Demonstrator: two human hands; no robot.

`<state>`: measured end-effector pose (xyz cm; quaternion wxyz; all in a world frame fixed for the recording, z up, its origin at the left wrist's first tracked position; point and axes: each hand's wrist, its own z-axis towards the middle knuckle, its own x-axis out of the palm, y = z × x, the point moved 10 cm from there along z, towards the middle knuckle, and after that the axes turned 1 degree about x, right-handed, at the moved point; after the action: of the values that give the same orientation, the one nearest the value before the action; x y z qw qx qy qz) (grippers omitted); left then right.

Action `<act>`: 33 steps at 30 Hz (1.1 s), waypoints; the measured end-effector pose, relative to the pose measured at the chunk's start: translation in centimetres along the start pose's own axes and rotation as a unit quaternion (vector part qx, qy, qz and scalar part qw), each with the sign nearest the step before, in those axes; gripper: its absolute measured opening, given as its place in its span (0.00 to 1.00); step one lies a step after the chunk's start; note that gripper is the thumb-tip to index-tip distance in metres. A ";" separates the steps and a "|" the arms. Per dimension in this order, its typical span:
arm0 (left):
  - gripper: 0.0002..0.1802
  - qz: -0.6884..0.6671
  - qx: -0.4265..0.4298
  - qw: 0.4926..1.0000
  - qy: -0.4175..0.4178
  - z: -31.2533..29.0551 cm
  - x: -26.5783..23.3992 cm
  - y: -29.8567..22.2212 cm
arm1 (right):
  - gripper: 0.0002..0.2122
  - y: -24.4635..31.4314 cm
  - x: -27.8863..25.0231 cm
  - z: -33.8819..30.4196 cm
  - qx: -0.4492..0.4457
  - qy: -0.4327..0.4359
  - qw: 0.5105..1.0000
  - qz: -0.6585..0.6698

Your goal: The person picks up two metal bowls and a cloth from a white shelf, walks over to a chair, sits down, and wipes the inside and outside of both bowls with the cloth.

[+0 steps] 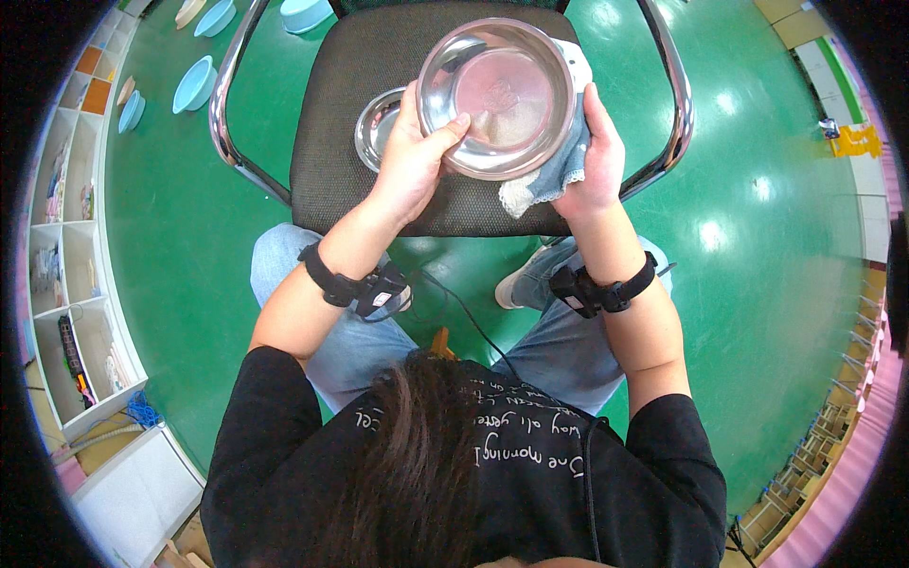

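A shiny round stainless steel bowl is held up over the black chair seat, its inside facing me. My left hand grips its left side, thumb over the rim and the other fingers behind. On the right side, my right hand holds a blue and white cloth with a lacy edge against the bowl's outside; most of those fingers are hidden behind it. A second steel dish lies on the seat beside my left hand, partly covered by that hand.
The black chair with curved chrome armrests stands before me on a green floor. Light blue basins sit at the far left. White shelves line the left side; small chairs stand along the right. A thin cable hangs between my legs.
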<state>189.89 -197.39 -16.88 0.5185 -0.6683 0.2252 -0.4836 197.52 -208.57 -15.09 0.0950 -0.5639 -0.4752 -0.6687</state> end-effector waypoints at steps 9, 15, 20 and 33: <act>0.18 0.220 0.116 0.966 -0.070 0.1 -1.2 -1.9 | 0.18 -4.4 -1.2 -0.4 0.134 -0.013 0.991 -0.028; 0.29 0.406 0.276 0.862 -0.127 -0.7 -1.9 -5.1 | 0.19 -3.9 0.3 -1.4 0.134 -0.049 0.987 -0.076; 0.26 0.451 0.274 0.844 -0.097 -0.2 -1.5 -6.0 | 0.17 -4.1 -0.9 -1.4 0.123 -0.042 0.983 -0.128; 0.20 0.298 0.188 0.936 -0.007 3.1 -3.8 -4.9 | 0.14 -3.1 -2.4 -0.7 0.162 -0.059 0.970 -0.172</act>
<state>189.97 -191.12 -13.99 0.7563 -0.4643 0.3157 -0.3359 195.79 -208.39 -18.67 0.0404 -0.4889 -0.6717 -0.5551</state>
